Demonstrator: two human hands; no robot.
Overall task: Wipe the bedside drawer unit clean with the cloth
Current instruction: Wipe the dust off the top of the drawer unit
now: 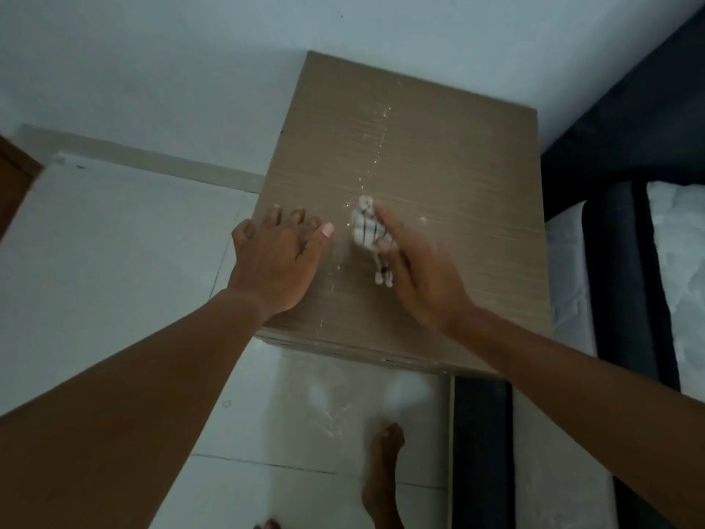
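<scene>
**Cloth bunched small on drawer unit top; dust line only partly cleared**

The cloth [368,227], white with dark stripes, is being held crumpled against the top of the drawer unit [438,177], near the middle toward the front edge. It is being pinched under the fingers of the right hand [419,273]; the hand is blurred, so the exact hold cannot be made out. The left hand [276,257] is being pressed flat and open on the left front corner, gripping nothing. A pale trail of specks [383,120] is being left running front to back across the top.

Risk, judged: with the cloth wadded so small, little surface is being covered, so streaks may be missed. Dust may also be pushed off the front edge onto the floor [343,410], where pale smears are already showing beside a bare foot [383,475].
</scene>
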